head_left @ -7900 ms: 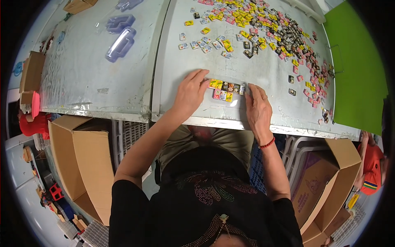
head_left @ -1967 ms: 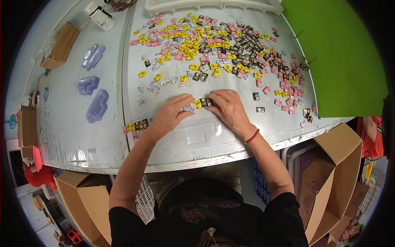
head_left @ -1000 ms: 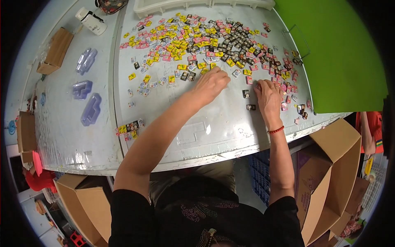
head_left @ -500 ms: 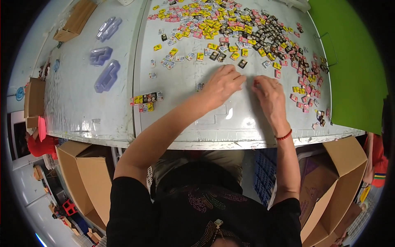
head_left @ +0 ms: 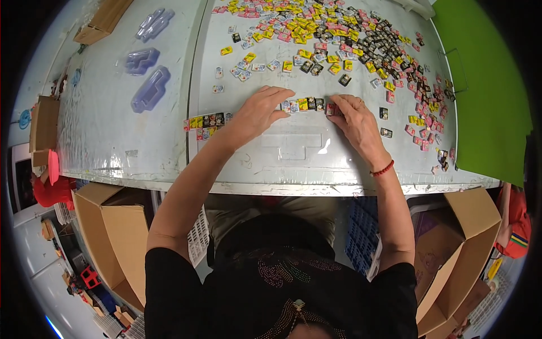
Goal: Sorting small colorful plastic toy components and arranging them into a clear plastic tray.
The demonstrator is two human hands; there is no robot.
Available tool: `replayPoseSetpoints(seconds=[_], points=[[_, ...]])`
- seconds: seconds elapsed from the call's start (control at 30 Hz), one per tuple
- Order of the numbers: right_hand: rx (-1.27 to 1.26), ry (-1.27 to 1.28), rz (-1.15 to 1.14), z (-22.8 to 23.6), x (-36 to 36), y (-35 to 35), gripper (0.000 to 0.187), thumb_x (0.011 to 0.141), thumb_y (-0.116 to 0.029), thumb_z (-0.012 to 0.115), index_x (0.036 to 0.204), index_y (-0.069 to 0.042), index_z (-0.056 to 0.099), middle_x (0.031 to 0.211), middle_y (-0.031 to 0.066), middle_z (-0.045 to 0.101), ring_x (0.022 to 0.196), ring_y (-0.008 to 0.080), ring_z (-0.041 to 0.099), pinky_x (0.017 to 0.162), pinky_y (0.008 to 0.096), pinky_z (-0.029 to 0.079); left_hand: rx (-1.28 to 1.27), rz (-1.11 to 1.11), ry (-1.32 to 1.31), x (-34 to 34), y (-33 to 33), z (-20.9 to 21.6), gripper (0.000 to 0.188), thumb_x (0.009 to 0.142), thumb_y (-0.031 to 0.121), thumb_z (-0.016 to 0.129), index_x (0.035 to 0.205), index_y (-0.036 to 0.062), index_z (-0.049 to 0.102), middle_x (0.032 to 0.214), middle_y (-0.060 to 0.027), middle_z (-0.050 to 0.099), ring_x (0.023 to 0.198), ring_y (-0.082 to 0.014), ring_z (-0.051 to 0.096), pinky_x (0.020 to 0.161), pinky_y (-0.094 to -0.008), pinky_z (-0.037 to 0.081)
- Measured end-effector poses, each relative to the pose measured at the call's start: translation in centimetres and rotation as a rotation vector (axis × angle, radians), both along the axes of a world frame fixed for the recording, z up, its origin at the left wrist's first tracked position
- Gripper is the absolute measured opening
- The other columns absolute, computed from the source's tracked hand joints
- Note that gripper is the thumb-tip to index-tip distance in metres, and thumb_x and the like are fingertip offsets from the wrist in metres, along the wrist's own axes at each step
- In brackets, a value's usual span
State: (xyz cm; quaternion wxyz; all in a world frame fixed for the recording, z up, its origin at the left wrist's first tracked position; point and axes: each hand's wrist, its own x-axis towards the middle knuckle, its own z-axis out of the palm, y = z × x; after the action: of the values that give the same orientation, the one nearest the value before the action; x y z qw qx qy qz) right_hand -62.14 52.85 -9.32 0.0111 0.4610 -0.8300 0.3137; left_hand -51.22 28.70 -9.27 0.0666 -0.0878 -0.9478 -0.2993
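Right hand (head_left: 351, 116) pinching pink packet (head_left: 330, 109) | left hand (head_left: 263, 114) at packet row (head_left: 303, 104), grip unclear | clear tray (head_left: 291, 148) nearer, loose packets (head_left: 379, 48) beyond

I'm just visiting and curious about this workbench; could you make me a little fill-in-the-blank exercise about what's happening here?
1. The red beaded bracelet is on the person's ____ wrist.
2. The right hand has a small pack coloured ____ at its fingertips.
3. The bluish plastic trays lie to the ____ of both hands.
4. The large panel along the table's right side is bright ____.

Missing words: right; pink; left; green.
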Motion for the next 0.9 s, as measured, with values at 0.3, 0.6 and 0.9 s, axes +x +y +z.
replayPoseSetpoints(seconds=[0.3,0.6,0.9], points=[[0.074,0.04,-0.007,0.3,0.0,-1.0,0.038,0.079,-0.013,0.072,0.115,-0.006,0.061,0.109,0.0089,0.062,0.093,0.0271,0.062,0.077,0.0345,0.053,0.014,0.012,0.155,-1.0,1.6,-0.8,0.049,0.075,0.016,0.075,0.118,0.0009,0.058,0.115,-0.0133,0.058,0.106,-0.0317,0.054,0.09,-0.0383,0.046],[0.129,0.017,0.002,0.2,0.0,-1.6,0.032,0.081,-0.015,0.07,0.112,-0.009,0.064,0.102,0.007,0.061,0.087,0.0263,0.063,0.073,0.0345,0.052,0.082,0.012,0.094,-1.7,2.2,-1.1,0.034,0.077,0.012,0.073,0.108,0.002,0.064,0.101,-0.0109,0.057,0.096,-0.0293,0.056,0.083,-0.0369,0.047],[0.125,-0.005,0.012,3.5,2.7,-1.2,0.028,0.079,-0.011,0.071,0.107,-0.007,0.065,0.098,0.0065,0.062,0.081,0.0241,0.065,0.069,0.0322,0.052,0.056,-0.022,0.145,1.1,2.5,2.4,0.027,0.08,0.014,0.07,0.103,0.0017,0.065,0.095,-0.0098,0.057,0.09,-0.0266,0.056,0.079,-0.0353,0.047]])
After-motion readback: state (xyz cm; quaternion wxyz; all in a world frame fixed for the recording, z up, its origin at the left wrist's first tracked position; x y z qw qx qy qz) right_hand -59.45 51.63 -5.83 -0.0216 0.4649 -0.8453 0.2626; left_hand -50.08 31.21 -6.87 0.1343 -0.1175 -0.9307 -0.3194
